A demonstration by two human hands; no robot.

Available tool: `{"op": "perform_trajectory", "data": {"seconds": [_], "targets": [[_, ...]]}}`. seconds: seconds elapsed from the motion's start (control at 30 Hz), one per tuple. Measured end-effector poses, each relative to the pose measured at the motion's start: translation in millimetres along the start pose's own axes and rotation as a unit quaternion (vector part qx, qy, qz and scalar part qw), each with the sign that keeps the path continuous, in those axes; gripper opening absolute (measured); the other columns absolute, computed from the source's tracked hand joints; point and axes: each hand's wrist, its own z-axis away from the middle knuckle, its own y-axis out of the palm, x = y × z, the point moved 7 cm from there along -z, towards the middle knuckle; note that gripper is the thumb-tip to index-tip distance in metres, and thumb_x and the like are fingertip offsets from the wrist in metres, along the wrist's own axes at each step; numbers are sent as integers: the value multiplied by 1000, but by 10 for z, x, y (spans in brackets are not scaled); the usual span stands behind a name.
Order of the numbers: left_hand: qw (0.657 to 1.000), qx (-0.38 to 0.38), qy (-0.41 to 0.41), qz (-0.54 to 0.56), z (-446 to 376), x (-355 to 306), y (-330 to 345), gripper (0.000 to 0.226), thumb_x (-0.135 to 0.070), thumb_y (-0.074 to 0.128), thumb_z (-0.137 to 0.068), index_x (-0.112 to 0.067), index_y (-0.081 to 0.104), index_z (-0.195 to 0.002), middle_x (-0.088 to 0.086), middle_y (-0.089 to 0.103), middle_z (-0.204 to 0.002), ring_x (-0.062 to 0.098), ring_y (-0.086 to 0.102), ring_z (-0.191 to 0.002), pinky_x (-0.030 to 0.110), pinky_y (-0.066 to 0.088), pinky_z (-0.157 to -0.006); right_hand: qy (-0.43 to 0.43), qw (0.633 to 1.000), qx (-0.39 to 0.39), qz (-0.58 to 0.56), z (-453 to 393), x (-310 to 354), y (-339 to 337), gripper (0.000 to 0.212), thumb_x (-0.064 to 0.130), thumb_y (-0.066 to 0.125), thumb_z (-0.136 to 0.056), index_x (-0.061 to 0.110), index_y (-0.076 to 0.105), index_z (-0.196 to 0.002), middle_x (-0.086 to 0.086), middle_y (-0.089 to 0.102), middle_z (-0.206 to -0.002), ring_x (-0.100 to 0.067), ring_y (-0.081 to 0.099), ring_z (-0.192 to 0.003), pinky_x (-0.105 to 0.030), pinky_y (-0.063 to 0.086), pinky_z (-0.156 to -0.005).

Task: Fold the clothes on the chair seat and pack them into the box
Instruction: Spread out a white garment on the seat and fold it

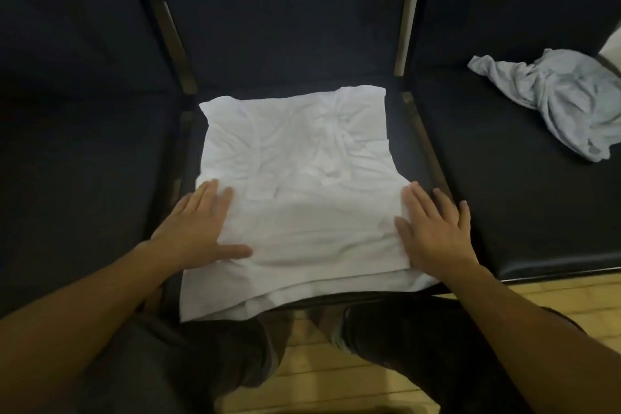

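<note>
White shirt (295, 185) lies spread on the middle chair seat (416, 151), partly folded: its far part is creased and bunched, its near part is smoother, and its near hem hangs over the seat's front edge toward your knees. Your left hand (198, 228) lies flat on the shirt's near left edge, fingers straight and close together, thumb stretched out across the cloth; it grasps nothing, only presses down. Your right hand (437, 228) lies flat on the near right edge in the same way, fingers straight and slightly spread, with the outer fingers reaching past the cloth onto the dark seat; it too grips nothing. Both forearms come in from the bottom corners, bare.

On the seat to your right (504, 198), well apart from the white shirt, a pale grey garment (568, 101) lies crumpled in a heap near the backrest. To your left is a third dark seat (84, 178). Dark padded backrests (285, 10) rise behind all three seats, with thin metal frame bars (171, 30) showing in the gaps between them. Below the seat edge you can see your dark trousers (396, 339) and a light wooden floor (319, 376).
</note>
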Motion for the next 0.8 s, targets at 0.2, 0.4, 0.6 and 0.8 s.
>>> {"op": "perform_trajectory", "data": {"seconds": [0.2, 0.4, 0.6, 0.8], "targets": [[994, -71, 62, 51, 584, -501, 106, 114, -101, 20, -68, -29, 26, -156, -4, 22, -164, 20, 25, -150, 46, 35, -118, 85, 996, 11, -28, 258, -126, -54, 68, 68, 49, -91, 28, 34, -144, -4, 31, -148, -31, 31, -136, -49, 33, -110], [981, -120, 151, 15, 919, -628, 270, 28, -45, 62, -94, -28, 52, -113, -3, 51, -134, 21, 52, -122, 38, 53, -94, 71, 988, 23, -137, 414, -163, -198, 17, 36, 56, -100, 30, 46, -88, 4, 60, -84, -16, 60, -75, -39, 56, -73], [965, -98, -27, 243, 799, -164, 165, 24, -45, 57, -100, -30, 59, -119, -11, 41, -138, 15, 36, -132, 38, 37, -113, -94, 992, -42, -74, 537, 462, -308, 32, 32, 56, -94, 29, 50, -126, 4, 52, -127, -18, 47, -115, -39, 48, -96], [870, -60, -256, 418, 194, 268, 114, 44, -38, 77, -86, -9, 53, -108, 11, 62, -104, 30, 67, -90, 38, 57, -63, -337, 931, 42, -135, 989, 1948, 185, 64, 71, 50, -86, 42, 39, -142, 11, 36, -151, -16, 28, -140, -37, 23, -118]]}}
